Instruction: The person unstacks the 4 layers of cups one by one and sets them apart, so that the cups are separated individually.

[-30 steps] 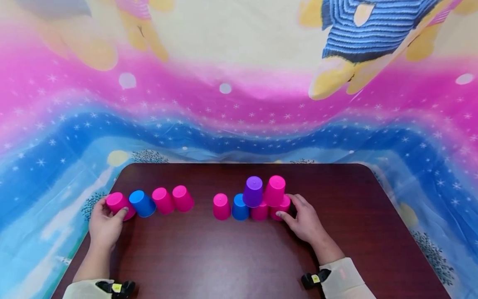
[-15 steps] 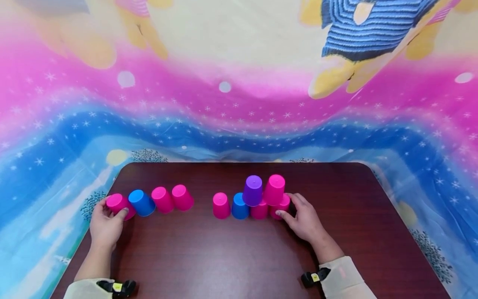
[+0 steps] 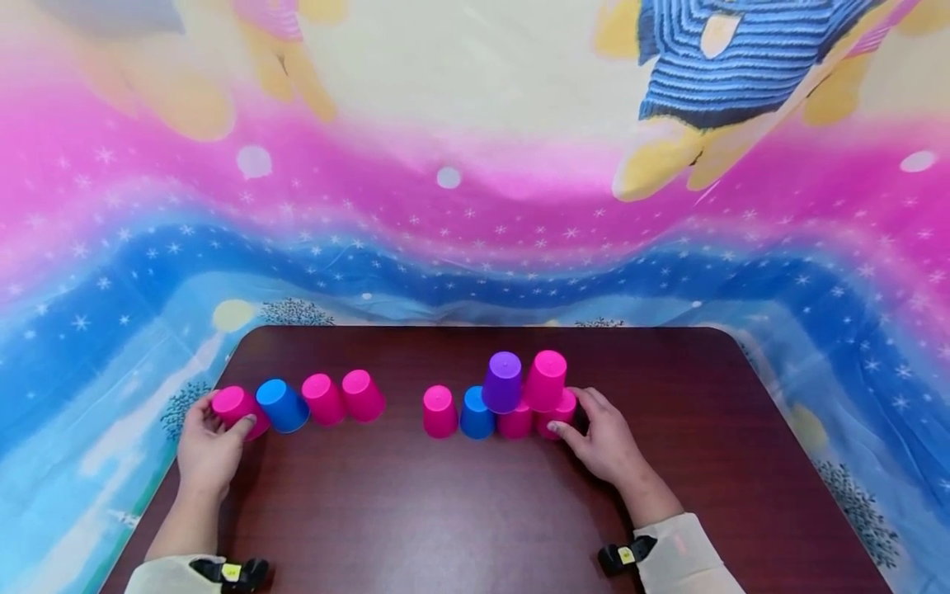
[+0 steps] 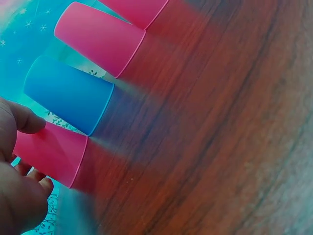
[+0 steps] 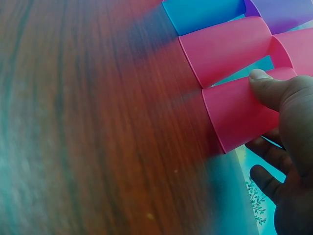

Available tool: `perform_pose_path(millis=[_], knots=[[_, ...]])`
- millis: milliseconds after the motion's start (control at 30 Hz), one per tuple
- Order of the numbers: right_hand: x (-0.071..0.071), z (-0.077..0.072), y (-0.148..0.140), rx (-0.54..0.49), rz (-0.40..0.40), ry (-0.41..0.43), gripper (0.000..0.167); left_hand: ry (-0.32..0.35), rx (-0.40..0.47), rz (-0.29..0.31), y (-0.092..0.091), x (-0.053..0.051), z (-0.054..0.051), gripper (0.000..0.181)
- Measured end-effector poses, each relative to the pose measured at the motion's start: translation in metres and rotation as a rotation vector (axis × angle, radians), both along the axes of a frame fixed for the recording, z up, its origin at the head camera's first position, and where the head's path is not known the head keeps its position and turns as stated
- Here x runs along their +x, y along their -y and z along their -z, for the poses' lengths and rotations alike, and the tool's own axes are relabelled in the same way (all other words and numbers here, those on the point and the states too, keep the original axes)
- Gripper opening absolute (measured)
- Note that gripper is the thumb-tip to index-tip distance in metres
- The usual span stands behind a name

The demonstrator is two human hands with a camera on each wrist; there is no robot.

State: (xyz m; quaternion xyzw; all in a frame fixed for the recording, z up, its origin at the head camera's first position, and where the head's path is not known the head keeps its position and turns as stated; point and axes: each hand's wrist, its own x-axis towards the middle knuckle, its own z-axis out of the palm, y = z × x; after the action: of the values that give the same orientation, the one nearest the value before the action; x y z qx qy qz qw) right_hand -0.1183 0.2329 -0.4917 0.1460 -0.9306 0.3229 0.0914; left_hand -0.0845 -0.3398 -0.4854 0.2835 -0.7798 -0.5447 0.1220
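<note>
My left hand (image 3: 210, 454) holds the leftmost pink cup (image 3: 234, 403) between thumb and fingers. That upside-down cup stands on the table beside a blue cup (image 3: 282, 406) and two more pink cups, the nearer one (image 3: 324, 400) and the end one (image 3: 364, 395). On the right, a bottom row runs pink cup (image 3: 440, 412), blue cup (image 3: 477, 414), pink cup (image 3: 515, 424), pink cup (image 5: 234, 115). Across that row's right part sit a purple cup (image 3: 503, 383) and a pink cup (image 3: 547, 380), side by side. My right hand (image 3: 610, 445) grips the rightmost bottom cup, thumb in front.
The dark brown wooden table (image 3: 416, 511) has rounded far corners. Behind it and at its sides hangs a printed cloth backdrop (image 3: 475, 214). A gap separates the left row from the right group. Black straps with yellow labels circle both sleeves.
</note>
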Motion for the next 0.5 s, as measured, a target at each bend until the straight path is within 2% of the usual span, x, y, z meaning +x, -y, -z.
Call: perform_pose_path(millis=[300,500], knots=[[0.001,0.003,0.0,-0.005,0.004,-0.012,0.064,0.009,0.006,-0.017,-0.001,0.004,-0.011,0.081],[0.001,0.003,0.0,-0.01,0.006,-0.02,0.063,-0.053,0.007,-0.02,0.001,0.003,-0.018,0.077]])
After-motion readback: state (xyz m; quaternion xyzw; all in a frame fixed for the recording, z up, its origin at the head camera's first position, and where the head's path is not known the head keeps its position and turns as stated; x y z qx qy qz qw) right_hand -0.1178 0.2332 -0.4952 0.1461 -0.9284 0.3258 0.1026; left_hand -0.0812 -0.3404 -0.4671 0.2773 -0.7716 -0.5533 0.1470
